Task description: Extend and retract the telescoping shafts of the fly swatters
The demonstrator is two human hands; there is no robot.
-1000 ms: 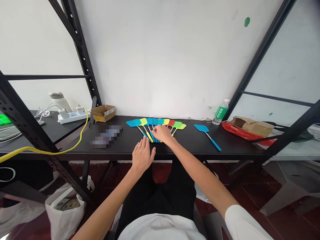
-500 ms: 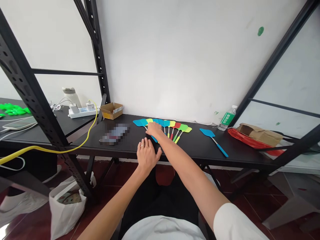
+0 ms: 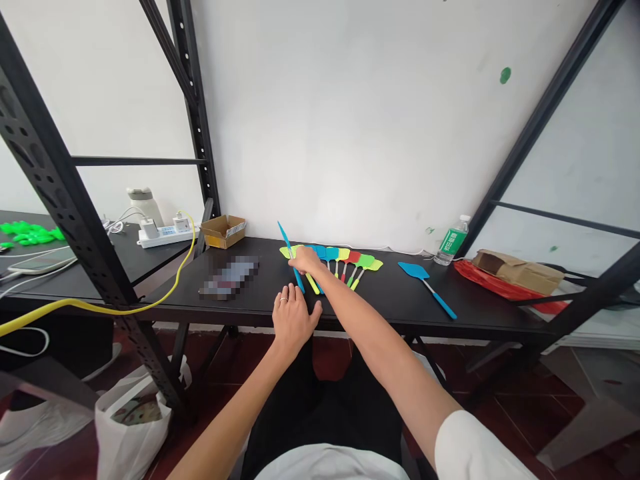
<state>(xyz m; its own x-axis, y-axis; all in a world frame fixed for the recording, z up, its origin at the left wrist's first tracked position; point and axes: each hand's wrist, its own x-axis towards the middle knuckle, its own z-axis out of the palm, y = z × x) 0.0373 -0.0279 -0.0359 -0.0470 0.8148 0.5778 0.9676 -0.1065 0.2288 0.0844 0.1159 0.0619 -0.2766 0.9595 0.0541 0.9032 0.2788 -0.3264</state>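
Note:
My right hand (image 3: 306,260) is closed round a blue fly swatter (image 3: 284,235), its flat head turned edge-on and tilted up off the table. The blue handle points down toward my left hand (image 3: 295,319). That hand rests at the table's front edge with its fingers stretched out, a ring on one. Fanned out beside and under my right hand lie several fly swatters in blue, yellow-green, red (image 3: 352,257) and green (image 3: 366,261); part of the row is hidden by the hand and forearm. A separate blue fly swatter (image 3: 414,270) lies farther right.
On the black table (image 3: 360,310) are a small open cardboard box (image 3: 223,232), a blurred-out flat item (image 3: 230,277), a water bottle (image 3: 453,240) and a brown paper bag (image 3: 520,270) on red plastic. A yellow cable (image 3: 180,267) crosses at left by a black metal post (image 3: 65,160).
My right hand has taken hold of a blue fly swatter from the left end of the row and turned it up on edge. My left hand has stayed about where it was.

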